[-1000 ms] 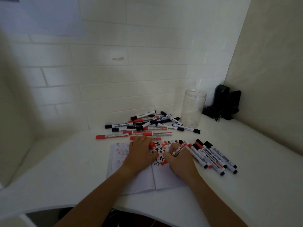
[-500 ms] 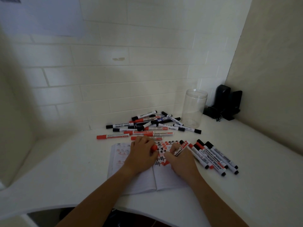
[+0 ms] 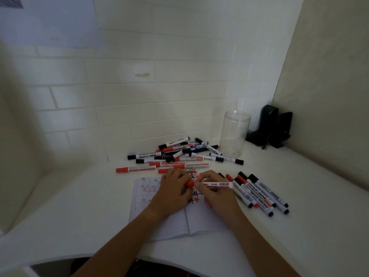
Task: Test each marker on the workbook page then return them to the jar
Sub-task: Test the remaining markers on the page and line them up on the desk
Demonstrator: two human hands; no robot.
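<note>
The red marker [image 3: 214,184], a moment ago angled down in the right hand [image 3: 216,191], now lies level above the workbook [image 3: 169,224], its cap [image 3: 189,184] pinched by the left hand [image 3: 172,193], apparently recapped for the jar [image 3: 234,133] beyond.

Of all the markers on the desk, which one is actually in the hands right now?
The red-capped marker held level above the workbook: left hand grips its red cap, right hand its white barrel. All others lie untouched on the desk.
</note>
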